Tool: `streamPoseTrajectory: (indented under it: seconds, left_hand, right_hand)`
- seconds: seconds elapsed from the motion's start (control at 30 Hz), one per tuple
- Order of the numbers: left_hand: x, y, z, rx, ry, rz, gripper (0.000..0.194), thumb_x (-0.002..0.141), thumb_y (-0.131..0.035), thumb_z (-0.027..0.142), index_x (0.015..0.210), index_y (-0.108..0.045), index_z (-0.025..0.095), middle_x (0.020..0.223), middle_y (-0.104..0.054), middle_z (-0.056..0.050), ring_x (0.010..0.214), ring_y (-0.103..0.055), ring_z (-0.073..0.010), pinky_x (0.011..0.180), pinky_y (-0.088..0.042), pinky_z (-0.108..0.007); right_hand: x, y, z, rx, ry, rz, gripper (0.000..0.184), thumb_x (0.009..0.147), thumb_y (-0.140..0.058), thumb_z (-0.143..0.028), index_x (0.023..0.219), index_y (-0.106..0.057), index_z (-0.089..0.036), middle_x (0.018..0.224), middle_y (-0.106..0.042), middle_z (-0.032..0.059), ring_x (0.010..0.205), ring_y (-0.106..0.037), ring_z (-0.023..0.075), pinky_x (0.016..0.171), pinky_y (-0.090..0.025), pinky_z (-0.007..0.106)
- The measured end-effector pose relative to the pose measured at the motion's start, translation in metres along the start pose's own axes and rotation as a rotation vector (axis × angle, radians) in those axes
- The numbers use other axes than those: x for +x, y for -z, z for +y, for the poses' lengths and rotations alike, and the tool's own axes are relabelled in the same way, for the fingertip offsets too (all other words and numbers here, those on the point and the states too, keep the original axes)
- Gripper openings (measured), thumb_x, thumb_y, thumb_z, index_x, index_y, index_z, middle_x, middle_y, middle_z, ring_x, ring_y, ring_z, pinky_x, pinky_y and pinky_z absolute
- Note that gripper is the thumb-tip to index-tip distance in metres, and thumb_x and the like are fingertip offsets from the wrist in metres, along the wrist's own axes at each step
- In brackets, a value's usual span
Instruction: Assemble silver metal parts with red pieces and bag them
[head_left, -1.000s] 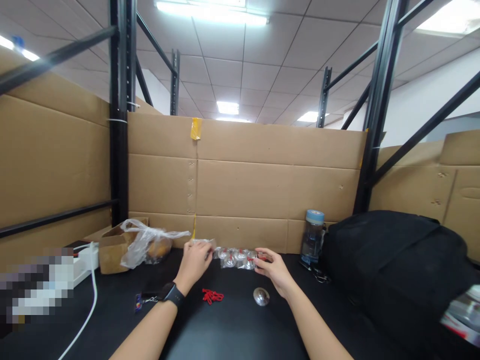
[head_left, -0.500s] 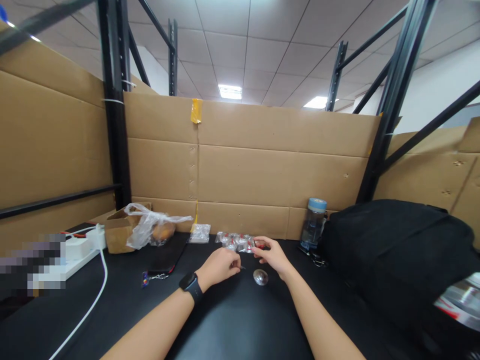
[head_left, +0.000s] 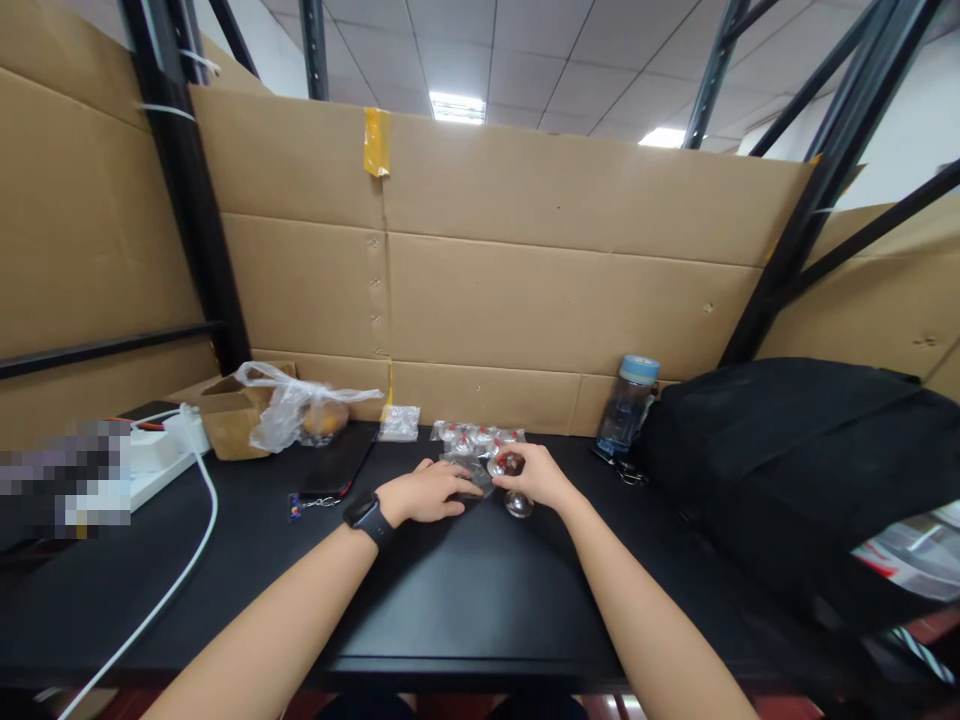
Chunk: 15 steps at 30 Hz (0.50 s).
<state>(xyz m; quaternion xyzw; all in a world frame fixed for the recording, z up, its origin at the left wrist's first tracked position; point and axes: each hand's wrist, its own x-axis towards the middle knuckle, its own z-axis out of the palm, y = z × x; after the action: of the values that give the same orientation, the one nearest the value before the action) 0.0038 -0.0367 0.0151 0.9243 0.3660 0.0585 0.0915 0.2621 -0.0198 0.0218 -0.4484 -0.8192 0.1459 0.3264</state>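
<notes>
My left hand [head_left: 429,491], with a black watch on the wrist, lies with fingers stretched out. Its fingertips touch a crumpled clear plastic bag [head_left: 474,470]. My right hand [head_left: 541,474] is closed at thumb and fingers on a small shiny metal cup with red-brown inside [head_left: 496,466], partly hidden by the fingers. Just below that hand, a silver metal dome [head_left: 518,504] rests on the black table. Behind both hands lie several clear packets with silver and red contents [head_left: 469,437].
A black table [head_left: 450,610] spans the front. At left are a phone-like black slab [head_left: 335,468], a tied plastic bag [head_left: 289,415], a cardboard box [head_left: 225,420] and a power strip [head_left: 169,455]. A water bottle [head_left: 624,410] and black backpack [head_left: 795,480] stand right.
The view has tilted downward. My left hand has gone from a pinch to stretched fingers on the clear bag. My right hand has closed on the metal cup, beside the dome.
</notes>
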Motion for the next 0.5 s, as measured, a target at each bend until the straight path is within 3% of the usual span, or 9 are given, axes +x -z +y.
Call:
streamPoseTrajectory:
  seconds: [0.3, 0.5]
  left_hand:
    - [0.001, -0.005, -0.006, -0.067, 0.001, -0.013, 0.045, 0.094, -0.054, 0.036, 0.139, -0.054, 0.037, 0.149, -0.054, -0.004, 0.135, -0.052, -0.0274, 0.110, -0.037, -0.045]
    - [-0.003, 0.007, -0.004, -0.108, -0.012, -0.007, 0.035, 0.087, -0.063, 0.035, 0.122, -0.069, 0.037, 0.144, -0.058, -0.001, 0.131, -0.054, -0.0271, 0.113, -0.035, -0.042]
  right_hand:
    - [-0.002, 0.000, 0.001, 0.008, 0.003, -0.101, 0.025, 0.069, -0.083, -0.035, 0.088, -0.077, -0.019, 0.069, -0.068, -0.0004, 0.063, -0.056, 0.0136, 0.062, -0.041, 0.023]
    - [0.000, -0.004, 0.006, -0.020, -0.009, -0.039, 0.025, 0.069, -0.083, -0.034, 0.088, -0.077, -0.019, 0.071, -0.069, -0.0004, 0.065, -0.058, 0.0142, 0.063, -0.042, 0.024]
